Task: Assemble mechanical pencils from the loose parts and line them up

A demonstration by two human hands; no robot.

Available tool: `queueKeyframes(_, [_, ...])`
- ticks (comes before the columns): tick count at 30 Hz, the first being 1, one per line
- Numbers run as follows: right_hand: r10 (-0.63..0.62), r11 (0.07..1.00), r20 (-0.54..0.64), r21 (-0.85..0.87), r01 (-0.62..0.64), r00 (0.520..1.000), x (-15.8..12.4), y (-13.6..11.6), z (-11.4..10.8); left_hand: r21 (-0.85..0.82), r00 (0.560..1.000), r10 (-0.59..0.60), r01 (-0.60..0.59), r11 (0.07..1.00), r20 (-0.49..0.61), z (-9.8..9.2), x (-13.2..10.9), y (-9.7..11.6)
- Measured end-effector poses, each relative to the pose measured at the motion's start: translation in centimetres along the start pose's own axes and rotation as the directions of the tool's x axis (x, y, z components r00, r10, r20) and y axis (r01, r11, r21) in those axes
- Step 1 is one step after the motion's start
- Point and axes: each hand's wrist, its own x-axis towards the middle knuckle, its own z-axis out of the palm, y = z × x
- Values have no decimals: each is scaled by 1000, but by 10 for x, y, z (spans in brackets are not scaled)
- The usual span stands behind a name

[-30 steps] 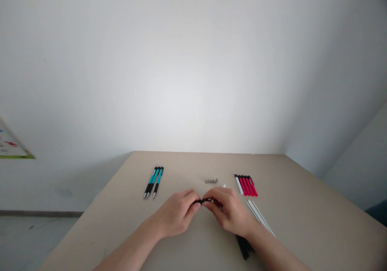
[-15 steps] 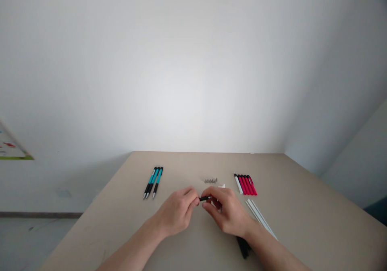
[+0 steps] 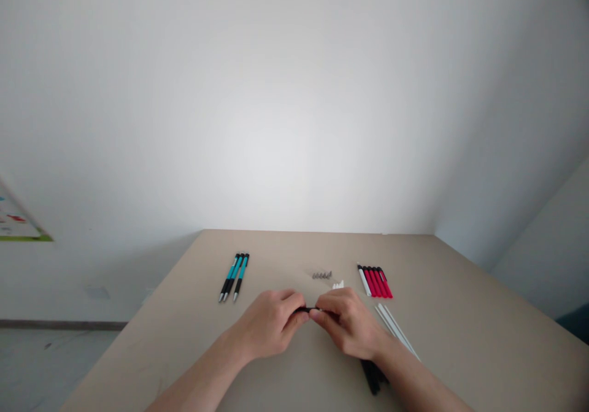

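My left hand (image 3: 272, 324) and my right hand (image 3: 350, 323) meet over the middle of the beige table (image 3: 460, 332), fingers pinched on a short black pen part (image 3: 307, 309) held between them. Most of that part is hidden by my fingertips. Three teal-and-black pens (image 3: 234, 276) lie side by side at the far left. A row of small grey tips (image 3: 322, 274) lies just beyond my hands.
Red pen barrels with one white one (image 3: 375, 281) lie in a row at the far right. Thin white refills (image 3: 396, 328) lie beside my right wrist, black parts (image 3: 372, 376) under my right forearm. A small white piece (image 3: 338, 284) peeks behind my right hand.
My hands have drawn closer together, so less of the black part shows between the fingertips than half a second ago. Nothing else on the table has moved.
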Motion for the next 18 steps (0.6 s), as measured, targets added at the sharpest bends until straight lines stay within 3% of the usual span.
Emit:
queueKeyframes(6, [19,999,35,-27,-18,999,0,5,2,16,995,-97,96,995,20,-1,-2,2])
queueKeyframes(18, [67,997,4,-46,-67,998,2,-2,3,111,1000,8,-9,994,11,-1,-1,-1])
